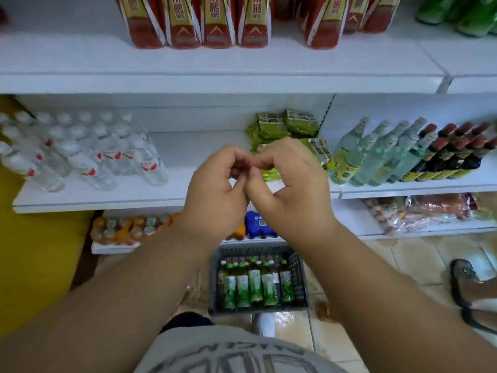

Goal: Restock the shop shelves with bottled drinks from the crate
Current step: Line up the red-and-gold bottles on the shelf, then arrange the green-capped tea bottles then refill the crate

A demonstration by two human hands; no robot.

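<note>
Green-labelled bottles (255, 286) upright in grey crate (298, 267), caps up, left hand (215, 195) and right hand (290, 189) fingers curled together, empty

Bare forearms, no sleeves, nothing worn on left hand (215, 195) or right hand (291, 196). Grey T-shirt (234, 354) with darker grey lettering; white shoe (265, 324) just beyond shirt hem.
</note>
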